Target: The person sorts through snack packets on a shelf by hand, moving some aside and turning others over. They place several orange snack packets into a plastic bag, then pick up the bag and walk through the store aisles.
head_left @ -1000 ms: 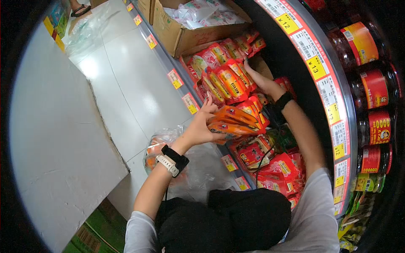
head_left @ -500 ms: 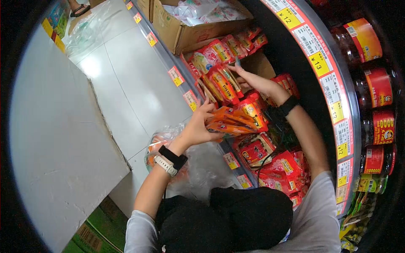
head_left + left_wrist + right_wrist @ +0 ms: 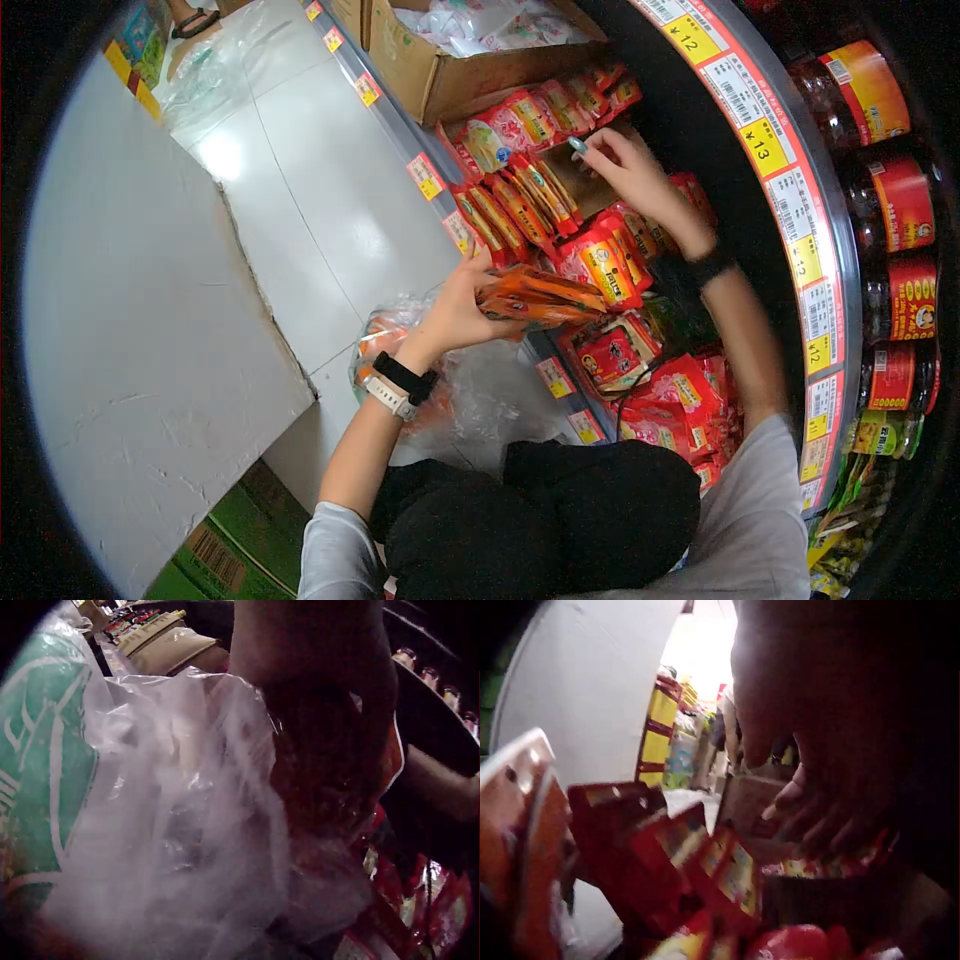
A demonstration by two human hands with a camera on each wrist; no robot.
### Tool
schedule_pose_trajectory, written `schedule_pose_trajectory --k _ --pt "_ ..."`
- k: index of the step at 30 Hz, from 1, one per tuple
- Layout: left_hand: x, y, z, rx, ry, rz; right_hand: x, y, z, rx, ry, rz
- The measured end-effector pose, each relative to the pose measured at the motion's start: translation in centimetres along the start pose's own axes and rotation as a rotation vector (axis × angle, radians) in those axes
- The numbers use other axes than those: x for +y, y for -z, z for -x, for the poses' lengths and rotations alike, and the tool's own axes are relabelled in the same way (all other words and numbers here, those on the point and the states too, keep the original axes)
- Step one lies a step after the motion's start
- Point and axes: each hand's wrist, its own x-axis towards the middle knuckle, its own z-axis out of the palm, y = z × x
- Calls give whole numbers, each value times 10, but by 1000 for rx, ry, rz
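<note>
My left hand [image 3: 455, 310] grips several orange sachets [image 3: 545, 295] by one end, over the shelf's front edge. Just beyond its fingers, a row of red-and-orange sachets [image 3: 520, 210] stands on edge, leaning on one another. My right hand [image 3: 635, 175] hovers behind that row with fingers loosely bent and nothing in them, over a bare strip of cardboard [image 3: 580, 180]. In the right wrist view, the red sachets [image 3: 727, 862] lie below and left of the right hand [image 3: 817, 795]. A clear plastic bag [image 3: 180, 817] fills much of the left wrist view.
An open cardboard box [image 3: 490, 80] with white plastic packs stands at the shelf's far end. More red packets [image 3: 675, 410] lie nearer me. A higher shelf edge with price labels [image 3: 760, 145] curves along the right, bearing jars [image 3: 905, 200]. A white panel [image 3: 150, 330] stands at left.
My right hand has left the red sachets and drawn back to the right. Those sachets now stand more on edge, shifted toward the shelf front. The left hand keeps hold of the orange sachets.
</note>
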Motion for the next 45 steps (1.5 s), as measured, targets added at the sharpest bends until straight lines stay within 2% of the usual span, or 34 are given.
schedule_pose_trajectory --k 1,3,5,7,8,10,11,14,16,17,19,21,24,26,27,29,30,31,33,36,40,42,45 --pt "-1 0 1 -17 23 14 -30 4 15 12 63 -65" --pt "2 0 -2 8 -31 42 -80 3 44 -124 -31 8" --pt "4 0 -2 24 -90 68 -98 -7 68 -256 104 226" --pt "3 0 0 -26 51 267 -98 -23 84 -335 83 326" --pt "3 0 1 -31 51 267 -104 -29 86 -399 -3 352" --pt "4 -1 3 -1 164 402 -91 -49 90 -316 -22 319" --pt "1 -1 4 -3 163 403 -88 -56 91 -261 -15 269" --pt "1 0 2 -54 224 246 -87 -63 95 -159 -67 310" --pt "19 3 -1 -40 336 575 -86 -60 97 -127 -9 332" --pt "24 7 -2 -39 332 575 -85 -57 98 -93 46 355" --pt "31 13 -5 -61 88 201 -82 -51 99 -89 98 322" --pt "26 12 -6 -95 120 232 -82 -47 99 -85 156 286" --pt "13 14 -6 -142 133 223 -81 -44 102 -125 93 326" --pt "6 12 -3 -161 112 187 -74 -43 105 -88 185 181" --pt "3 10 -2 -95 200 406 -74 -40 108 -86 184 183" --pt "-9 10 -4 -20 277 626 -74 -29 112 -122 94 151" --pt "-17 11 -8 13 171 679 -71 -22 116 -83 107 78" --pt "-24 11 -9 46 66 730 -63 -10 123 -98 22 89" --pt "-19 11 -6 87 130 730 -51 11 131 -43 -83 -255" --pt "-32 6 -3 94 192 648 -52 61 136 226 -163 -88" --pt "-23 -3 -10 116 110 811 -41 80 102 615 -45 336" --pt "-24 -1 -10 115 65 852 -23 79 79 708 -17 570" --pt "-23 6 -8 99 185 664 2 75 55 740 -26 839"
